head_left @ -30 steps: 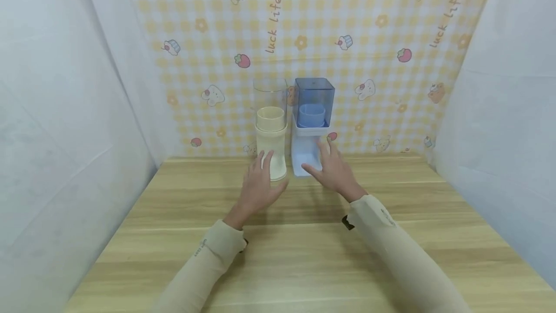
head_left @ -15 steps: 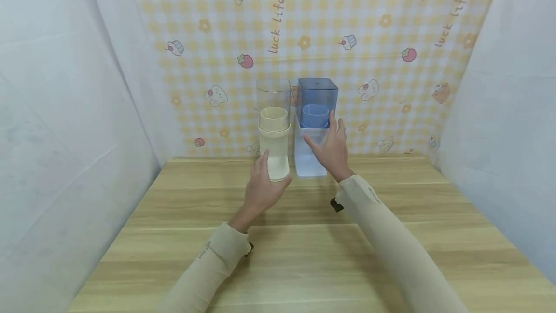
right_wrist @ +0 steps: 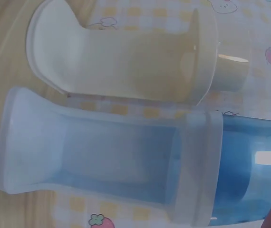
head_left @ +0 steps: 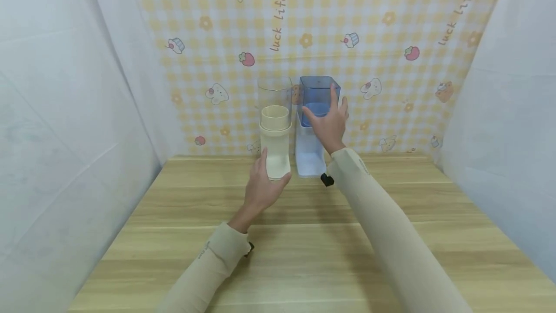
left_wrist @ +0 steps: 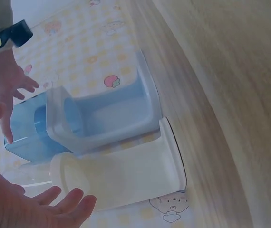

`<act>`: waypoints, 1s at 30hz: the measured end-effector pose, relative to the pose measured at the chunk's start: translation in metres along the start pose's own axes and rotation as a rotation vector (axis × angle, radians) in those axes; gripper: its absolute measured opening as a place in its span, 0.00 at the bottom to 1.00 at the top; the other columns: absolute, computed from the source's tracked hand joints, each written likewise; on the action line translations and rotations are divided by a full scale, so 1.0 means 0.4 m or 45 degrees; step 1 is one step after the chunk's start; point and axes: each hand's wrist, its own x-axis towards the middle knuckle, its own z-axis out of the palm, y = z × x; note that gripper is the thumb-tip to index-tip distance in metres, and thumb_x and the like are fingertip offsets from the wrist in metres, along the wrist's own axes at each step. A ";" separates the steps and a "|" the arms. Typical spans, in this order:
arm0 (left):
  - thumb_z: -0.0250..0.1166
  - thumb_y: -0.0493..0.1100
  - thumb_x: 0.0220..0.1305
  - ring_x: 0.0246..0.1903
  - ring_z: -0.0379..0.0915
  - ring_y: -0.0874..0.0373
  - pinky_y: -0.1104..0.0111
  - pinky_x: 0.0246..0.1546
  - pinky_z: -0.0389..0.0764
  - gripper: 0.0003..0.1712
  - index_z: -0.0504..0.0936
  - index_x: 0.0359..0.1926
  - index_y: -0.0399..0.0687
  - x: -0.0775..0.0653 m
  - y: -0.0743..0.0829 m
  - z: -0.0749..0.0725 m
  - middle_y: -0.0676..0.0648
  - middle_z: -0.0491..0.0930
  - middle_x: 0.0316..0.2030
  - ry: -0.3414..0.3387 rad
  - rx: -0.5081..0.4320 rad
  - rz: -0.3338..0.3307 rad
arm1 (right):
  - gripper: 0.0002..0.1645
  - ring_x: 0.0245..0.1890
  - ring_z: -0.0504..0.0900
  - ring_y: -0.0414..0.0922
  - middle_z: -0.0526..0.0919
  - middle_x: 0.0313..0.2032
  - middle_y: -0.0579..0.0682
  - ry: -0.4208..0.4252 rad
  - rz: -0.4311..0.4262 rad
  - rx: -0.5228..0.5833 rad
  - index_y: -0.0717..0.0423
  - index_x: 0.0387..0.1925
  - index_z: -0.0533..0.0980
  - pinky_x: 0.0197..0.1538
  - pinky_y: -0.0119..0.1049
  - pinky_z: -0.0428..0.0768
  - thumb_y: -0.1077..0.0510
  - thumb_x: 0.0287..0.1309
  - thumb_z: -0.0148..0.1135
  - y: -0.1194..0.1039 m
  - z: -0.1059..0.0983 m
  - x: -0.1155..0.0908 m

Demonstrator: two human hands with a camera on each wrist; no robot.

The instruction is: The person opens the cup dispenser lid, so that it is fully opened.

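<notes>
A cream dispenser-like stand (head_left: 278, 151) stands upright against the back cloth, with a clear round cover (head_left: 275, 92) over a cream cup-shaped part. Close on its right is a pale blue stand (head_left: 309, 158) with a see-through blue square cover (head_left: 319, 91). My left hand (head_left: 262, 185) is at the lower front of the cream stand, fingers extended and thumb spread; contact cannot be told. Raised in front of the blue cover is my right hand (head_left: 331, 124), its thumb and fingers spread. In the left wrist view, the right hand (left_wrist: 7, 85) reaches around the blue cover (left_wrist: 28, 128).
Beneath both stands runs a wood-grain table (head_left: 278, 255). Behind them hangs a yellow checked cloth (head_left: 195, 76) with cartoon prints. White sheets (head_left: 61, 134) hang at both sides. A dark strap-like piece (head_left: 327, 179) shows at my right cuff.
My right hand has risen from the lower blue stand to the blue cover. The left hand has stayed by the cream stand with only a slight shift. Both stands stay in place.
</notes>
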 end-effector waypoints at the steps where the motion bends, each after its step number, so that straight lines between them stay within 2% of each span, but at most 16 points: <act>1: 0.71 0.59 0.57 0.56 0.70 0.39 0.45 0.45 0.78 0.57 0.51 0.77 0.44 0.000 0.000 -0.002 0.36 0.66 0.66 0.002 -0.002 0.001 | 0.61 0.72 0.46 0.70 0.41 0.75 0.67 -0.010 0.009 0.008 0.26 0.78 0.43 0.60 0.68 0.67 0.29 0.50 0.69 -0.007 0.002 0.006; 7: 0.70 0.60 0.58 0.57 0.70 0.37 0.43 0.46 0.77 0.56 0.51 0.77 0.43 -0.002 0.000 -0.015 0.34 0.67 0.64 0.002 -0.021 0.005 | 0.63 0.72 0.47 0.69 0.38 0.76 0.65 -0.053 0.083 0.000 0.24 0.77 0.41 0.58 0.67 0.69 0.27 0.49 0.68 -0.035 0.016 0.028; 13: 0.69 0.60 0.58 0.62 0.66 0.36 0.40 0.51 0.75 0.56 0.51 0.77 0.43 -0.006 -0.001 -0.022 0.34 0.65 0.67 -0.006 -0.032 -0.007 | 0.65 0.66 0.57 0.71 0.41 0.74 0.66 -0.037 0.126 -0.077 0.23 0.76 0.41 0.45 0.63 0.77 0.32 0.46 0.73 -0.032 0.033 0.028; 17: 0.68 0.60 0.59 0.63 0.65 0.37 0.40 0.53 0.74 0.55 0.51 0.77 0.42 -0.008 0.000 -0.016 0.36 0.65 0.66 -0.003 -0.048 -0.013 | 0.66 0.58 0.66 0.70 0.46 0.71 0.68 0.021 0.089 -0.167 0.24 0.76 0.39 0.42 0.62 0.78 0.36 0.48 0.74 -0.018 0.047 0.030; 21: 0.68 0.60 0.59 0.63 0.64 0.39 0.41 0.55 0.73 0.54 0.52 0.77 0.44 -0.008 0.007 -0.012 0.37 0.66 0.66 -0.009 -0.069 -0.029 | 0.65 0.53 0.69 0.70 0.49 0.70 0.70 0.068 0.046 -0.197 0.27 0.76 0.40 0.38 0.59 0.80 0.37 0.48 0.73 -0.006 0.054 0.034; 25: 0.67 0.60 0.60 0.64 0.65 0.40 0.41 0.56 0.72 0.53 0.52 0.77 0.45 -0.008 0.014 -0.016 0.38 0.66 0.66 -0.016 -0.065 -0.044 | 0.65 0.53 0.70 0.69 0.49 0.70 0.69 0.068 0.044 -0.191 0.25 0.76 0.39 0.35 0.59 0.80 0.38 0.48 0.73 -0.002 0.053 0.033; 30: 0.65 0.60 0.63 0.65 0.64 0.39 0.41 0.57 0.71 0.51 0.52 0.77 0.44 -0.008 0.013 -0.030 0.38 0.65 0.67 -0.039 -0.067 -0.046 | 0.65 0.53 0.70 0.67 0.49 0.71 0.68 0.026 0.059 -0.170 0.22 0.76 0.37 0.37 0.57 0.79 0.37 0.48 0.72 -0.006 0.043 0.020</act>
